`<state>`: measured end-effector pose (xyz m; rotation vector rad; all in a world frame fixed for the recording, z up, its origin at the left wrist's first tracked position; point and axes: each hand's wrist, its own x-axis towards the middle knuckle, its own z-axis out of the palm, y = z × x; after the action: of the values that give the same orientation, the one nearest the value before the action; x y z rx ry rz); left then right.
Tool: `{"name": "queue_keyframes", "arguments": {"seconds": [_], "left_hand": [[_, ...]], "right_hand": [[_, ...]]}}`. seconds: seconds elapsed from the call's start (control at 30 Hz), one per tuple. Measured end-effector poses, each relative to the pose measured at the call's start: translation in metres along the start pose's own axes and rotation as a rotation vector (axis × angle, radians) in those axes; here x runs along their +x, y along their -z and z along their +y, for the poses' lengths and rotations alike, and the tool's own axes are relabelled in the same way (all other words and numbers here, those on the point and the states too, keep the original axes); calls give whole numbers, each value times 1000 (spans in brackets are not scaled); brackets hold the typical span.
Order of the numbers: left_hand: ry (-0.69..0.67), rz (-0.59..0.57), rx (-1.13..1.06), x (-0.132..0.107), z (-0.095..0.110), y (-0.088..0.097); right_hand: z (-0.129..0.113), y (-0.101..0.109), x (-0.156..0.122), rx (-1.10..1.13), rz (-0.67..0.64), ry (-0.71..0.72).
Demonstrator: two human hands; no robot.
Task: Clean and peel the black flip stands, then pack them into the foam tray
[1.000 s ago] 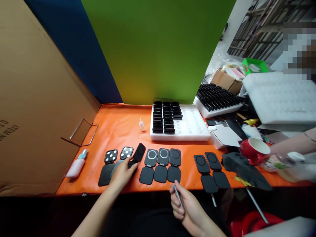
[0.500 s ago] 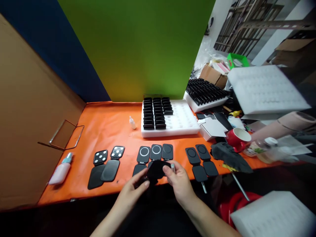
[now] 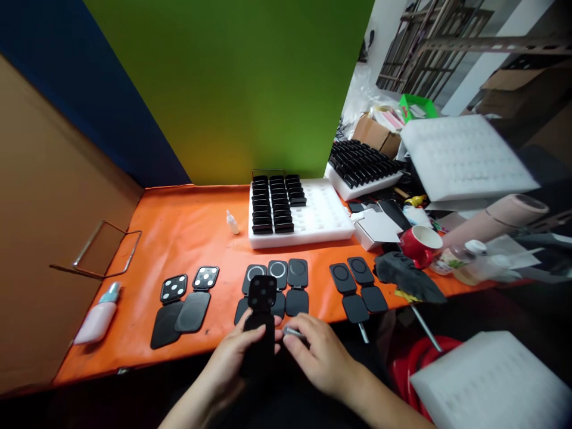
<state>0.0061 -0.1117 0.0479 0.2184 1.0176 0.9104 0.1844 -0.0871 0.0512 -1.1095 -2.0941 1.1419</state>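
Observation:
My left hand (image 3: 235, 351) is closed around the lower panel of an unfolded black hinged charger (image 3: 262, 293), whose upper panel shows several dim round spots. In my right hand (image 3: 324, 354) is a small grey metallic stick (image 3: 295, 333), pinched between thumb and fingers; its exact kind is unclear. Behind my hands lie three unfolded black chargers with ring marks (image 3: 297, 273). Two more ringed chargers (image 3: 360, 270) lie to the right. On the left are two chargers with white dots (image 3: 206, 277), their lower panels overlapping.
A white foam tray (image 3: 308, 240) holds rows of black folded pieces (image 3: 262, 205). A small dropper bottle (image 3: 232, 222) stands left of it. A pink bottle (image 3: 97, 319) lies at the left. A red mug (image 3: 420, 245), a dark cloth (image 3: 406, 279) and a white box (image 3: 378, 228) crowd the right.
The charger has gone from being held in both hands to my left hand alone, now unfolded with its dotted panel up. My right hand has moved off it with the stick. The view has shifted slightly.

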Motion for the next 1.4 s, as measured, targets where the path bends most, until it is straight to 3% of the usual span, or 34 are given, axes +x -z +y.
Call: {"name": "queue_keyframes", "arguments": {"seconds": [0.13, 0.33, 0.43, 0.6, 0.83, 1.1, 1.4], "left_hand": [[-56, -15, 283, 7, -16, 5], [-450, 9, 956, 7, -36, 4], [-448, -4, 1098, 4, -37, 4], [-431, -21, 1164, 4, -41, 5], [-414, -5, 1063, 11, -46, 5], [-604, 31, 1215, 12, -39, -3], [-597, 31, 1202, 12, -48, 2]], "right_hand": [[4, 4, 13, -143, 83, -92], [7, -5, 20, -386, 19, -118], [4, -1, 19, -352, -32, -88], [0, 6, 18, -294, -10, -74], [-4, -7, 17, -365, 51, -33], [-10, -7, 17, -449, -20, -127], [-11, -3, 12, -294, 22, -105]]}}
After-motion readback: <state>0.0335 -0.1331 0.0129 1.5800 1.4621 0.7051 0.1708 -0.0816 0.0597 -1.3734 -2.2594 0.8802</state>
